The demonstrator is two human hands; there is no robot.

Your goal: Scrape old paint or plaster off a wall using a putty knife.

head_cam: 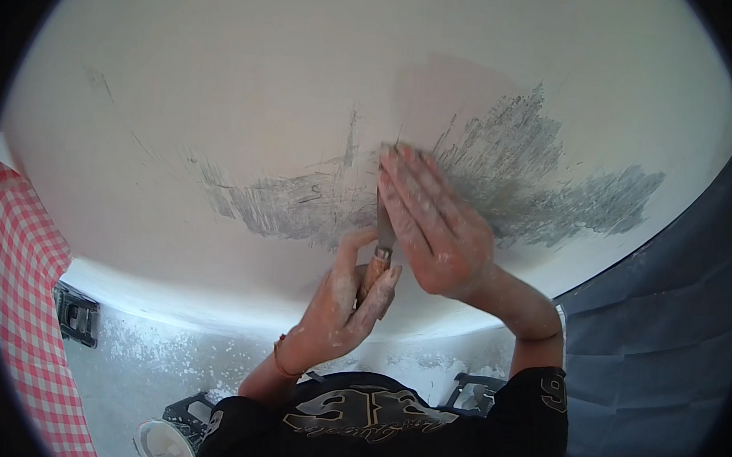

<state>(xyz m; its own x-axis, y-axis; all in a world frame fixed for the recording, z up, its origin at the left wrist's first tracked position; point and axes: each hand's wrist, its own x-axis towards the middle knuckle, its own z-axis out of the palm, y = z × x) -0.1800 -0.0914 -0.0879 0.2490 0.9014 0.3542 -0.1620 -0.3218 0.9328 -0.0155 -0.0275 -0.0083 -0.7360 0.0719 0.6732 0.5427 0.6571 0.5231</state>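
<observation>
My left hand [337, 307] is closed around the wooden handle [374, 275] of a putty knife. Its metal blade [385, 229] points up the white wall [274, 87]. Over the far part of the blade lies my right hand [443, 232], flat, with the fingers together and the thumb out of sight. Those fingers hide the blade's edge and the spot where it meets the wall. White residue dusts both hands. Grey, scratched patches spread over the wall on either side: one to the left [292, 206], and a larger one to the right [512, 155].
A red-and-white checked cloth [23, 260] hangs at the left. Dark grey sheeting [651, 361] covers the right side. Down on the white-spattered floor [123, 365] are a white bucket [165, 444], a black plastic stool [192, 415] and other black plastic items [77, 314].
</observation>
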